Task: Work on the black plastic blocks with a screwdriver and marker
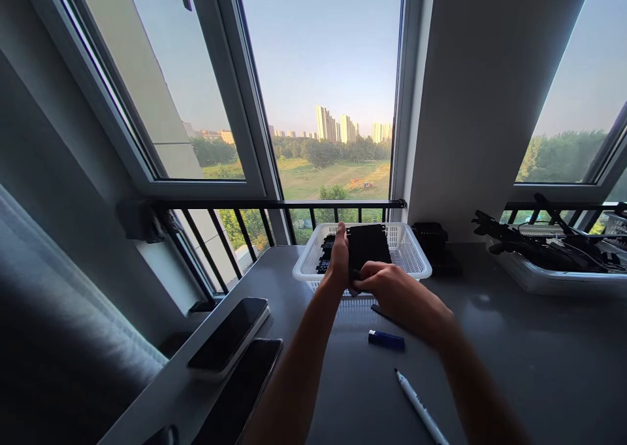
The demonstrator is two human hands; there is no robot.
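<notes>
A flat black panel with a notched edge (368,244) stands tilted over the white plastic basket (416,262). My left hand (340,255) is closed on the panel's left side, thumb pointing up. My right hand (386,285) is at the panel's lower edge, its fingers pinched on a small dark piece (354,275) that I cannot make out. Inside the basket, more black notched parts (324,252) show to the left of my left hand. A thin dark strip (385,314) lies on the table, partly hidden under my right forearm.
Nearer me on the table are a blue lighter (386,340) and a white marker (420,406). Two phones (230,334) (240,393) lie at left. Black blocks (430,236) stand right of the basket. Another white basket (539,281) holds black parts and cables. A railing (235,204) runs behind.
</notes>
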